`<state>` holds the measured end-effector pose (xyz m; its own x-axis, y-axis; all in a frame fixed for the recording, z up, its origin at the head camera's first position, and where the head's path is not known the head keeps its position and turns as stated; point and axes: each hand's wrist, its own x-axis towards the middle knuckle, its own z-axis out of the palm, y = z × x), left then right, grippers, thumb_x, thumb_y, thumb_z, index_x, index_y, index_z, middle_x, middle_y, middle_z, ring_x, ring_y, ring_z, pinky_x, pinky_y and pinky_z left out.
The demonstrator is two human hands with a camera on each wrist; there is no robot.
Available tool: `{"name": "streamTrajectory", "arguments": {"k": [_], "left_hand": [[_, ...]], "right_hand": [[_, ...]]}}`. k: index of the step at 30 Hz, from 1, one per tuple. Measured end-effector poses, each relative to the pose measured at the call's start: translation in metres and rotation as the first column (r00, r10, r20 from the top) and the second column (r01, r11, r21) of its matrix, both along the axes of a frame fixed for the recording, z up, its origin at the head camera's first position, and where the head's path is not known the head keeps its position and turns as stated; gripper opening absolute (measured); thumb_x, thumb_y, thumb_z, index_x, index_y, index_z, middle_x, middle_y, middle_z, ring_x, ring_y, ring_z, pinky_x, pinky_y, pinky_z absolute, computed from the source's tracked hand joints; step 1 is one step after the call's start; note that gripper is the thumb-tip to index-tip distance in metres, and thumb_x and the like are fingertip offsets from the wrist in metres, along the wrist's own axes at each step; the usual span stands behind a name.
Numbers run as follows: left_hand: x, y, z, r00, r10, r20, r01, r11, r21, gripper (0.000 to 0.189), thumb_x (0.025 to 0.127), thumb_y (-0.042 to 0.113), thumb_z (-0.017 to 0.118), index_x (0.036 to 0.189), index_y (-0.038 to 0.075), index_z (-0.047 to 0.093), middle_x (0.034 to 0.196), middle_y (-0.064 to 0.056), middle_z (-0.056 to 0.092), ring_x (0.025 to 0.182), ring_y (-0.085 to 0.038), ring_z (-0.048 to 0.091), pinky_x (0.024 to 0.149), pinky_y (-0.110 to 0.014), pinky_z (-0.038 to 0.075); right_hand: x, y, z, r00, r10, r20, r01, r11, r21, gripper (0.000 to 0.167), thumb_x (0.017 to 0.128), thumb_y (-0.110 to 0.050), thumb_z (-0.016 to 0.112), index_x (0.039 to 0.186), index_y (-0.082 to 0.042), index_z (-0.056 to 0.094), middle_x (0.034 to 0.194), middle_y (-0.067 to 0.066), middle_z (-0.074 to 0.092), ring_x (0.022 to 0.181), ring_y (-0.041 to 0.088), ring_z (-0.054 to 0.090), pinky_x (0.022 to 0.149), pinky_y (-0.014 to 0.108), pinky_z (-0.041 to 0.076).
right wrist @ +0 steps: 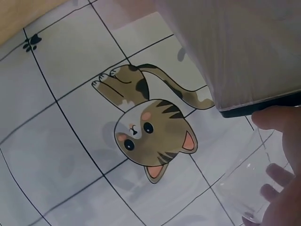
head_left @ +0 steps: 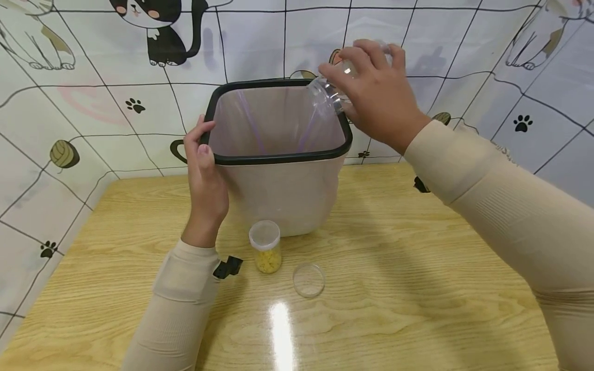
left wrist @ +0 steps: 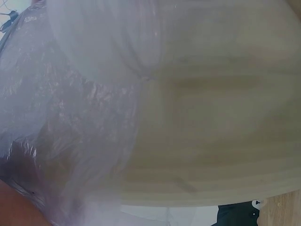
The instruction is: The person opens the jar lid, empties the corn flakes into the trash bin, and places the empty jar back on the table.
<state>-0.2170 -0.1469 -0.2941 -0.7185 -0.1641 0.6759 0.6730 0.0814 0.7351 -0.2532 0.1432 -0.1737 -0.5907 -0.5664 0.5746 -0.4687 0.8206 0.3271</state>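
Observation:
A pale bin (head_left: 283,193) with a black rim and a thin clear bag lining stands on the table. At its left side my left hand (head_left: 204,188) grips the rim, thumb toward me. Over the right rim, my right hand (head_left: 380,95) holds a clear jar (head_left: 320,95) tilted, its mouth facing into the bin. Part of the jar (right wrist: 244,188) also appears in the right wrist view, beside the fingers; its contents cannot be made out. Crinkled plastic film (left wrist: 70,108) fills the left of the left wrist view.
In front of the bin stands a small clear container (head_left: 267,252) with yellow bits in its lower part. Beside it lies a round clear lid (head_left: 309,280) on the wooden table (head_left: 394,288). A cat-patterned sheet (head_left: 260,41) closes off the back and sides.

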Motion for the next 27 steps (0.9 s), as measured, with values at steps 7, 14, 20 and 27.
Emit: {"name": "streamTrajectory", "arguments": {"k": [7,14,20,27], "left_hand": [[0.002,0.002,0.001,1.000,-0.008,0.006,0.008,1.000,-0.013,0.064,0.096,0.063,0.036,0.138,0.015,0.044,0.162,-0.003,0.028,0.152,-0.011,0.020,0.123,-0.033,0.012],[0.001,0.000,0.001,1.000,0.012,-0.002,-0.012,1.000,-0.013,0.062,0.097,0.060,0.035,0.137,0.014,0.045,0.161,-0.004,0.030,0.152,-0.010,0.021,0.122,-0.031,0.012],[-0.001,0.000,-0.001,1.000,0.016,0.002,-0.016,1.000,-0.016,0.059,0.097,0.056,0.034,0.138,0.015,0.045,0.161,-0.002,0.030,0.152,-0.010,0.021,0.122,-0.031,0.012],[-0.002,0.001,-0.001,1.000,0.023,-0.003,-0.023,1.000,0.003,0.060,0.096,0.059,0.036,0.135,0.015,0.047,0.160,-0.007,0.032,0.151,-0.010,0.023,0.121,-0.030,0.013]], "right_hand": [[0.006,0.016,-0.008,0.978,-0.094,0.186,0.134,0.968,-0.214,0.077,0.086,-0.027,0.076,0.152,-0.019,0.037,0.138,0.019,0.053,0.135,0.041,0.042,0.114,0.060,0.023],[0.020,0.031,-0.026,0.944,-0.048,0.326,0.182,0.902,-0.392,0.084,0.085,-0.035,0.077,0.154,-0.016,0.034,0.142,0.017,0.054,0.130,0.039,0.049,0.107,0.059,0.038],[0.035,0.044,-0.048,0.902,0.032,0.431,0.212,0.836,-0.506,0.084,0.087,-0.040,0.074,0.153,-0.015,0.030,0.139,0.016,0.055,0.124,0.037,0.055,0.099,0.058,0.046],[0.052,0.049,-0.082,0.877,0.144,0.458,0.193,0.768,-0.611,0.086,0.085,-0.035,0.077,0.153,-0.013,0.029,0.137,0.018,0.057,0.120,0.038,0.059,0.096,0.058,0.048]]}}
